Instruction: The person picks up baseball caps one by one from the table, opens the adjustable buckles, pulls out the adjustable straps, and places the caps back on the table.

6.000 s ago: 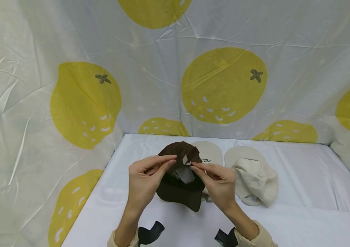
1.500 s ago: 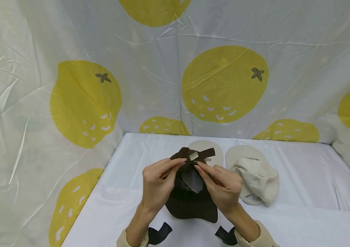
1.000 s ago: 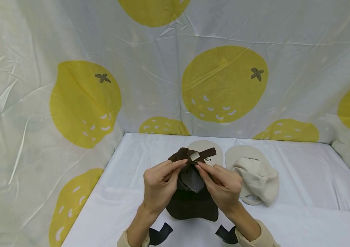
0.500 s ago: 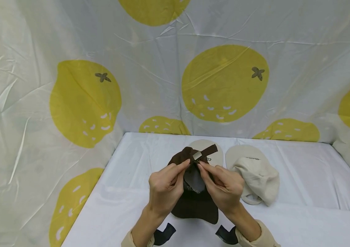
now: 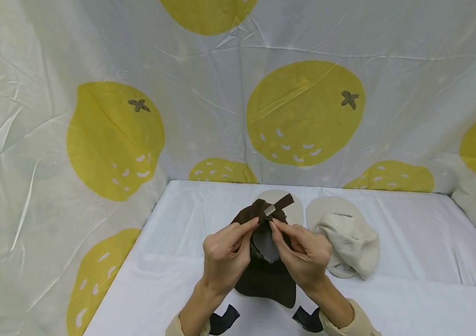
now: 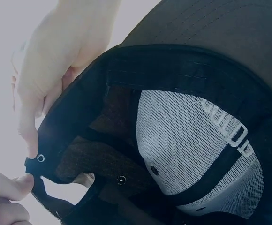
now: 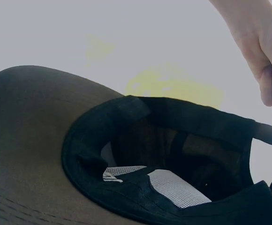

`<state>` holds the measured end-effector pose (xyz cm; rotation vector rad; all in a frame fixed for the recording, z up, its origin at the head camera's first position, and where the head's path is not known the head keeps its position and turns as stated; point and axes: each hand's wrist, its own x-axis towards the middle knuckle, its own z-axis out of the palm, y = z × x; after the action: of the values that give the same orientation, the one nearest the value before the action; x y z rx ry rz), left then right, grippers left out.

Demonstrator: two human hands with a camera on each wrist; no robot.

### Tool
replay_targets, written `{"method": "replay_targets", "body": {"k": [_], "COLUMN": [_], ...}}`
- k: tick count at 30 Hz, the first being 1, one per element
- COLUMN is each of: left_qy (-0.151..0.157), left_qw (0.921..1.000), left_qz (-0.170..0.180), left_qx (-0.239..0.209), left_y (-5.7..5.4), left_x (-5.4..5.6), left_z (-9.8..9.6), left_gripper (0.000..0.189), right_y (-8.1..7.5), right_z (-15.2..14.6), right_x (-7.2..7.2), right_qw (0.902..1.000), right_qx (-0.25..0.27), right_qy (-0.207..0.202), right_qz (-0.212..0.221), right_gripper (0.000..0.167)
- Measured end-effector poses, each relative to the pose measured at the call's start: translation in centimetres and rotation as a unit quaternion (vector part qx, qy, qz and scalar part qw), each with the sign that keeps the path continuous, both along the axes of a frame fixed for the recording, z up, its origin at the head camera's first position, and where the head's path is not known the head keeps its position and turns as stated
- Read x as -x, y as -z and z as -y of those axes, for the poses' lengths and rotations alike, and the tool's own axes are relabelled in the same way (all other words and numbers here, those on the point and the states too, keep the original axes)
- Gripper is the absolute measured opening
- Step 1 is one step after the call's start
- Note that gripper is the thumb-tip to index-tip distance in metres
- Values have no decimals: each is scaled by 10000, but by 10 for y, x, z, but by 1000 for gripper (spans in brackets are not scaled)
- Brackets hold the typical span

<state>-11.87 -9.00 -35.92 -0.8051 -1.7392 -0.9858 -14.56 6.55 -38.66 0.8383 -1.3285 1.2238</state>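
A dark brown baseball cap (image 5: pixel 265 282) hangs between both hands over the table, brim toward the person and its inside facing up. My left hand (image 5: pixel 227 249) pinches the back edge of the cap between thumb and forefinger. Close beside it, my right hand (image 5: pixel 305 249) pinches the back strap right below the metal buckle (image 5: pixel 269 210). From the buckle a loose strap end (image 5: pixel 285 201) sticks up to the right. In the left wrist view a dark sweatband (image 6: pixel 154 65), white mesh lining (image 6: pixel 178 136) and the small back opening show. The right wrist view shows the brim's underside (image 7: pixel 37 136).
Behind the brown cap a cream cap's brim (image 5: pixel 292 205) shows, partly hidden. To the right, another cream cap (image 5: pixel 353 240) lies on the white-covered table (image 5: pixel 410 247). A lemon-print curtain (image 5: pixel 204 107) hangs behind and at the sides.
Over six seconds the hands have moved closer together and the cap's brim has come lower. The strap end now stands out beyond the buckle. In the last half second it has shifted only slightly.
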Motion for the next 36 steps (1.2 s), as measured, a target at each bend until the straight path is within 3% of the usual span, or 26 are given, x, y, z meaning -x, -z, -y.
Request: {"method": "replay_targets", "body": {"k": [10, 18, 26, 36], "left_qy": [-5, 8, 65, -211], "left_qw": [10000, 9999, 9998, 9989], "left_qz": [86, 155, 127, 186], "left_qx": [41, -66, -156, -387], "left_y": [-1, -3, -5, -11], "left_x": [0, 1, 5, 9], "left_z": [2, 9, 16, 30], "left_gripper": [30, 29, 28, 25], "right_y": [0, -3, -5, -4], "right_z": [-2, -7, -9, -10], "right_x": [3, 7, 9, 11], "right_qw": [9999, 9980, 9976, 9973], "right_qx": [155, 447, 517, 624], "right_qy": [-37, 386, 392, 229], "right_qz": [-11, 226, 258, 299], "right_gripper": [22, 25, 24, 5]}}
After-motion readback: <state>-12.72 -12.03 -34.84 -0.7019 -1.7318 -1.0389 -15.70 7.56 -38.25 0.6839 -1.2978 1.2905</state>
